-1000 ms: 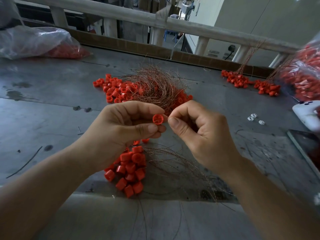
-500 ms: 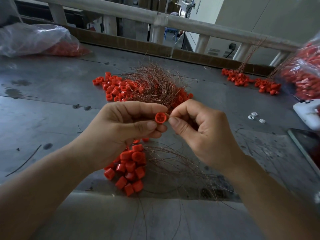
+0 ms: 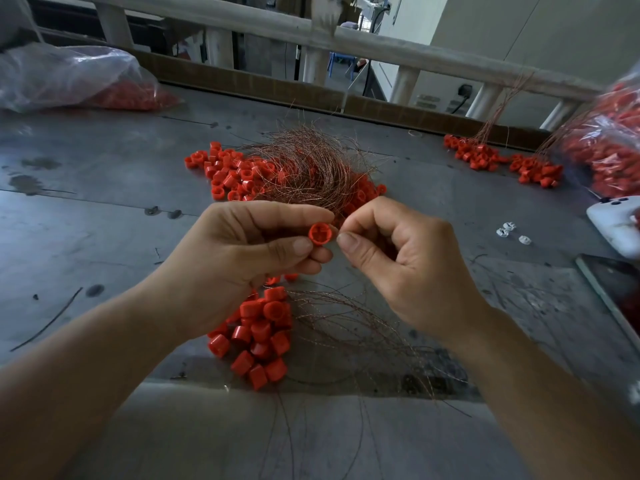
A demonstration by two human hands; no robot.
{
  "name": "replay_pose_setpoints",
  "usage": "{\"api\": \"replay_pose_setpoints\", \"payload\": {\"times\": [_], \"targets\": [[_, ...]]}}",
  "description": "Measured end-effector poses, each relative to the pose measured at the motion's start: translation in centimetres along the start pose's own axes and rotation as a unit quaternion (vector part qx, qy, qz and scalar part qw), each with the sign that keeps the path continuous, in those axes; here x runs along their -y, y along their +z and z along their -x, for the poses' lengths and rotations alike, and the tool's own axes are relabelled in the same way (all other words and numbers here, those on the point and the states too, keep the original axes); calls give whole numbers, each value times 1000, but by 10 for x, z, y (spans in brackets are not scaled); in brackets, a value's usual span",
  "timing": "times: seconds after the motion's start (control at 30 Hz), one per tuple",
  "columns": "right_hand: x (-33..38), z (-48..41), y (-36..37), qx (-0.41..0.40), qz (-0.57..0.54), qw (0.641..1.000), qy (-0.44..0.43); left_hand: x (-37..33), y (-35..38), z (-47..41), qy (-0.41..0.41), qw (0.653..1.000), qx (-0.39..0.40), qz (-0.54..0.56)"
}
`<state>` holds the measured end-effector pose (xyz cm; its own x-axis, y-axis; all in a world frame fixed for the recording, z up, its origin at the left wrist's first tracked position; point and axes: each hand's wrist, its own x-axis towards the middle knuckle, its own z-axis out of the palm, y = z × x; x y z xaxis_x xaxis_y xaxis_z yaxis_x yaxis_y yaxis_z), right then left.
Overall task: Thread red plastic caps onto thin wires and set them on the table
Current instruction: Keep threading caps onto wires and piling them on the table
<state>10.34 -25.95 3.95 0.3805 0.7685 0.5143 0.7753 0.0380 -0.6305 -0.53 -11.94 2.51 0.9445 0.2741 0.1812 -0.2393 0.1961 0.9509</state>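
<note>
My left hand (image 3: 242,258) pinches a single red cap (image 3: 320,233) between thumb and fingers, its open end facing me. My right hand (image 3: 398,258) is curled with thumb and forefinger pinched together right beside the cap's rim; the thin wire it seems to hold is too fine to make out. Behind the hands lies a tangle of thin copper wires (image 3: 311,168) over loose red caps (image 3: 232,174). Below the hands sits a cluster of caps on wires (image 3: 259,337), their wires (image 3: 360,341) trailing to the right on the grey table (image 3: 86,220).
A clear bag of red caps (image 3: 86,77) lies far left, another bag (image 3: 613,147) far right. Two bunches of wired caps (image 3: 502,161) rest at the back right. A white device (image 3: 616,226), a phone (image 3: 613,296) and small white bits (image 3: 509,232) are at the right. A railing (image 3: 346,39) borders the far edge.
The right hand's pinched fingertips have closed in on the cap's rim. The left hand keeps the cap nearly still.
</note>
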Motion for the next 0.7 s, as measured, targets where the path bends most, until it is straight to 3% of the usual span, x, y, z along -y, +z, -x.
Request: {"api": "replay_pose_setpoints", "payload": {"times": [0.43, 0.7], "targets": [[1, -1, -1, 12, 6, 1000, 12, 1, -2, -1, 11, 1000, 7, -20], [3, -1, -4, 13, -108, 991, 83, 2, 0, -2, 18, 1000, -7, 2]]}}
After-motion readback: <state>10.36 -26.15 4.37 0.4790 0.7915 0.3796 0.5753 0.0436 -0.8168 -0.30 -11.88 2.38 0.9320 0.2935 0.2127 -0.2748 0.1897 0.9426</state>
